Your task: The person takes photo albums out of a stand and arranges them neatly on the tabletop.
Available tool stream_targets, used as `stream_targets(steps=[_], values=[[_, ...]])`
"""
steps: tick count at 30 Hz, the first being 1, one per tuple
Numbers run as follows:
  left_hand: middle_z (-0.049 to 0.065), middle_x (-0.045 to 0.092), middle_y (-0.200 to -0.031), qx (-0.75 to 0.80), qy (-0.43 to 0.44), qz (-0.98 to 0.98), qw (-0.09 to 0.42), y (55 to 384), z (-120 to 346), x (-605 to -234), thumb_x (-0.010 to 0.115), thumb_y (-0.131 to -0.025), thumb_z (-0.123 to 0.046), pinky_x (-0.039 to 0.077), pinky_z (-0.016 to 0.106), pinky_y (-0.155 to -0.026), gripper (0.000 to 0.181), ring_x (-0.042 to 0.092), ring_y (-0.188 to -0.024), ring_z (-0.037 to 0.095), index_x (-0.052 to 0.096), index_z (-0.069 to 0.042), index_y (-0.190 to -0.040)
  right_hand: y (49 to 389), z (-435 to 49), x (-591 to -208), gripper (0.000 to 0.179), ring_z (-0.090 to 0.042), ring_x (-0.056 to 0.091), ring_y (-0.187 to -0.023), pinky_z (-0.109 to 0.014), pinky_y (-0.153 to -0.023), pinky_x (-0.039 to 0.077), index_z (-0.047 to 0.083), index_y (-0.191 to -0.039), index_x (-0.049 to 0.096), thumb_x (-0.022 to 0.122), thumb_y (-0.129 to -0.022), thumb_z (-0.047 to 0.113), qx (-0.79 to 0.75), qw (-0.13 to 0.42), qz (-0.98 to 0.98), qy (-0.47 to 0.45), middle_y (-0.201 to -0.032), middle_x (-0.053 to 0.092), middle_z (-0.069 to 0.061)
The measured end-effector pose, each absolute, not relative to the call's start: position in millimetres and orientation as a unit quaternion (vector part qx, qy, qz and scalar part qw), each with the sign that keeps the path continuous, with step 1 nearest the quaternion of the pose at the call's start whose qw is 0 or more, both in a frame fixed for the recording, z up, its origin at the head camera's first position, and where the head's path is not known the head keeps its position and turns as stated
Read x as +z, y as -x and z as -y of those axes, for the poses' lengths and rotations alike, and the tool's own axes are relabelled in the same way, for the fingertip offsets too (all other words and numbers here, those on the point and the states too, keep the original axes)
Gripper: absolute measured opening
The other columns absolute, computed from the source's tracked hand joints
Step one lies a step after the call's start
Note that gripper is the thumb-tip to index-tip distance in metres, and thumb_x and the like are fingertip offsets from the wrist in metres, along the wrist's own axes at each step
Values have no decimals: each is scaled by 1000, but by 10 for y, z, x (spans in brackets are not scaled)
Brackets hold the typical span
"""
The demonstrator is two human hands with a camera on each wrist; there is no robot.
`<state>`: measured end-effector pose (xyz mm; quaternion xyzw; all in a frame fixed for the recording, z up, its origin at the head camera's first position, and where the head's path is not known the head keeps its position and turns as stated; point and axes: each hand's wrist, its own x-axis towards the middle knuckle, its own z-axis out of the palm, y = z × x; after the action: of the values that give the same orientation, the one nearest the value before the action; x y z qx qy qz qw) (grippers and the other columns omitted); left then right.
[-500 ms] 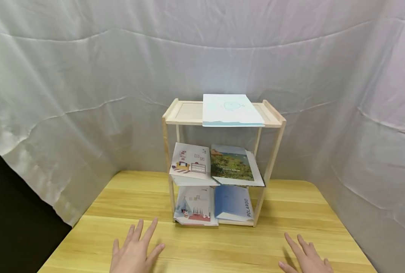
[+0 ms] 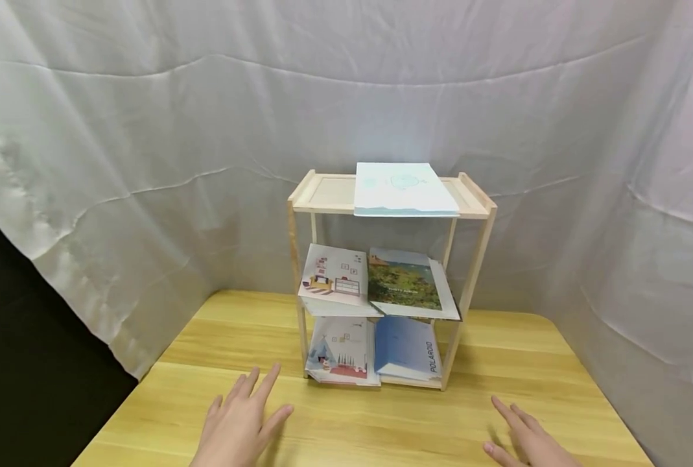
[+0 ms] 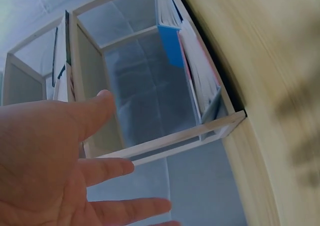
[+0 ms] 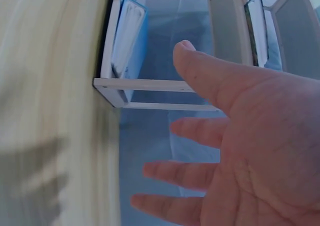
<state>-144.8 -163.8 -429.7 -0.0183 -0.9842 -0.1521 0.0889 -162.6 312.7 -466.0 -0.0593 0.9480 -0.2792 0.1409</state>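
A small wooden shelf rack stands on the table. On its top lies a white book with a pale blue drawing. The middle level bears a white album with a room drawing and a photo album with a garden picture. Below are a white album with a tent drawing and a blue album marked POLAROID. My left hand, fingers spread, is in front of the rack to its left. Its mate, the right hand, has extended fingers at the front right. Both hold nothing.
The wooden table extends around the rack. Grey-white curtains hang behind it and on both sides. A dark area lies beyond the table's left edge. Several albums overhang the front of the rack's levels.
The head view has turned slightly, so the rack appears a little further right. The fingers of my right hand look closer together. The albums stay in place.
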Motion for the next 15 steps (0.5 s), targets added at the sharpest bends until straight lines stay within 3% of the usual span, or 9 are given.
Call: stream_targets(steps=[5, 11, 15], values=[[13, 65, -133, -166, 40, 980, 100, 1501, 1595, -4234, 60, -93, -61, 52, 61, -90, 68, 64, -119, 36, 48, -24, -148, 1617, -3109, -4446, 83, -48, 55, -126, -62, -89, 51, 3, -155, 32, 59, -96, 55, -282, 117, -948, 88, -150, 42, -33], [6, 73, -119, -177, 64, 974, 129, 1567, 1559, -4118, 60, -93, -61, 58, 51, -74, 62, 72, -101, 29, 57, -22, -141, 1645, -3063, -4223, 75, -41, 64, -115, -60, -87, 53, 10, -150, 45, 59, -95, 57, -238, 106, -961, 93, -130, 65, -19], [-3, 76, -103, -190, 88, 966, 151, 1638, 1552, -3977, 64, -93, -57, 55, 40, -63, 53, 72, -84, 17, 63, -22, -132, 1658, -3030, -4098, 66, -31, 68, -110, -50, -85, 56, 14, -147, 49, 59, -96, 56, -241, 65, -962, 113, -126, 69, -7]])
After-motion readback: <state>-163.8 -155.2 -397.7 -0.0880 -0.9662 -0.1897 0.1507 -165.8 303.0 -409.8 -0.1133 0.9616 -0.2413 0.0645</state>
